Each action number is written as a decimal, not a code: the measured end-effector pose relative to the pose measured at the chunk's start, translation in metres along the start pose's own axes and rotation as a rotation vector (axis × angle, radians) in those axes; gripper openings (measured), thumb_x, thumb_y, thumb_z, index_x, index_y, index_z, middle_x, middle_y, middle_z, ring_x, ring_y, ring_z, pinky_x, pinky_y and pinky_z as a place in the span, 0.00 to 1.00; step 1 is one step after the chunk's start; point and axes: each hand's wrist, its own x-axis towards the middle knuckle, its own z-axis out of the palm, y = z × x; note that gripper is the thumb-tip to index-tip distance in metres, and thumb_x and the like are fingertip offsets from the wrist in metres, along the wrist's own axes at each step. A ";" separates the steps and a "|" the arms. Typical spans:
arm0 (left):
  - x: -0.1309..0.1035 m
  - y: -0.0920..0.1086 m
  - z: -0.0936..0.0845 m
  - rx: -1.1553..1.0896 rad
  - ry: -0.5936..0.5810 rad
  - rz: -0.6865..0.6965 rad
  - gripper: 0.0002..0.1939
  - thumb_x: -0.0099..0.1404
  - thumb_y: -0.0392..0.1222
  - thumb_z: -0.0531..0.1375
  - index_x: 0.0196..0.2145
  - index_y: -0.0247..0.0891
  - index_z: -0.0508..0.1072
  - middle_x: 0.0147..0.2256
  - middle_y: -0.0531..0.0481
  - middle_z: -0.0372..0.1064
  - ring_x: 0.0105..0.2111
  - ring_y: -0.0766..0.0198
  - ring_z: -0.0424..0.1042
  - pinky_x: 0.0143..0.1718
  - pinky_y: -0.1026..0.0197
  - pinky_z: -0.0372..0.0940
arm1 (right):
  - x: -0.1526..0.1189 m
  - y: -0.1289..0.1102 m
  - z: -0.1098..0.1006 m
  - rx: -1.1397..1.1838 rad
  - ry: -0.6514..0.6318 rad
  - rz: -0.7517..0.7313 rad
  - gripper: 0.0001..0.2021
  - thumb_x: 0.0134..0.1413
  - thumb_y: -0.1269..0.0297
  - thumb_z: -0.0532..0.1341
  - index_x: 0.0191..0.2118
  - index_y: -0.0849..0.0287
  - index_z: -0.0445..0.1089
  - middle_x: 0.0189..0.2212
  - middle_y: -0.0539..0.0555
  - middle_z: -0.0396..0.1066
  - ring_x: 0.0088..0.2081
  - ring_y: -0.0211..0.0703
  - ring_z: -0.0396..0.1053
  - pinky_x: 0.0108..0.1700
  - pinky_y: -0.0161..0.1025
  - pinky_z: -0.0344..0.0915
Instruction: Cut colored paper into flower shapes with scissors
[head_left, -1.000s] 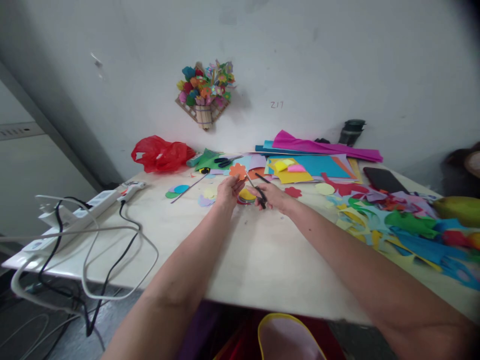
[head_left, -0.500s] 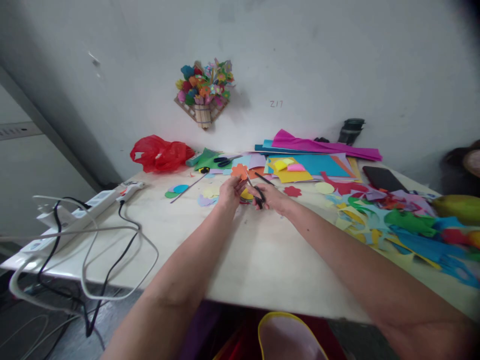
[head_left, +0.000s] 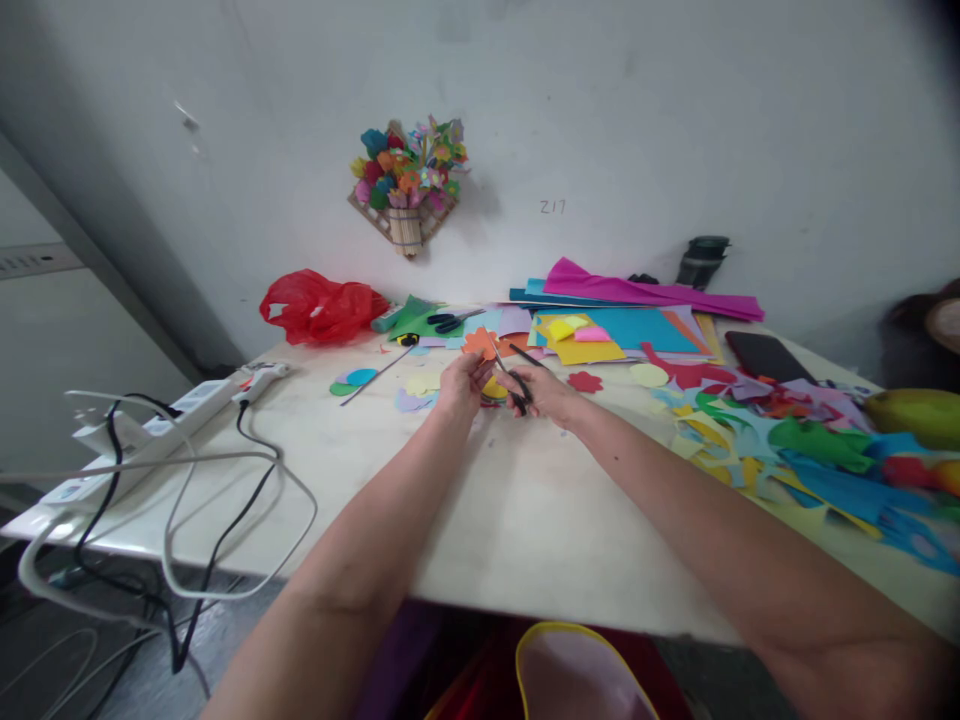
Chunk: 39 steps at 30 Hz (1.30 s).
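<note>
My left hand [head_left: 465, 384] pinches an orange paper flower [head_left: 478, 343] by its near edge, above the middle of the table. In my right hand [head_left: 546, 393] is a pair of scissors [head_left: 501, 365] with black handles, its blade tips meeting the right side of the flower. Under and between the hands lies a yellow paper piece [head_left: 493, 388]. Just right of the right hand is a red paper flower [head_left: 585, 382], and beyond it a pale yellow paper circle [head_left: 649, 375]. My fingers partly hide the flower's lower edge.
Colored paper scraps [head_left: 750, 440] cover the right side near a dark phone [head_left: 769, 357]. Paper sheets [head_left: 645, 328] lie at the back, beside a second pair of scissors [head_left: 448, 323]. A red plastic bag [head_left: 319, 308] sits back left; a power strip [head_left: 150, 435] with cables runs along the left edge.
Almost nothing differs. The orange flower and the scissors stay in nearly the same place, with only slight shifts of the hands.
</note>
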 end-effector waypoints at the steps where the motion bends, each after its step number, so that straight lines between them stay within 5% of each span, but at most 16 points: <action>1: -0.001 0.000 0.000 -0.003 0.003 -0.002 0.05 0.52 0.34 0.64 0.30 0.37 0.74 0.30 0.47 0.77 0.37 0.59 0.79 0.38 0.62 0.70 | 0.000 0.000 0.000 0.002 0.001 0.002 0.16 0.59 0.55 0.65 0.28 0.60 0.64 0.17 0.47 0.68 0.15 0.30 0.65 0.14 0.25 0.47; 16: -0.007 0.002 0.008 -0.085 0.053 -0.017 0.04 0.55 0.31 0.63 0.31 0.35 0.74 0.28 0.48 0.76 0.30 0.64 0.78 0.40 0.64 0.71 | 0.006 0.007 -0.002 -0.020 0.007 -0.029 0.14 0.57 0.56 0.65 0.29 0.60 0.65 0.17 0.47 0.67 0.15 0.30 0.64 0.15 0.26 0.47; 39: -0.012 0.002 0.016 -0.158 0.122 -0.039 0.06 0.59 0.28 0.60 0.30 0.36 0.74 0.27 0.49 0.75 0.34 0.63 0.78 0.42 0.63 0.71 | 0.004 0.001 0.007 -0.180 0.083 0.014 0.11 0.53 0.58 0.67 0.35 0.58 0.68 0.17 0.44 0.64 0.16 0.33 0.61 0.14 0.29 0.49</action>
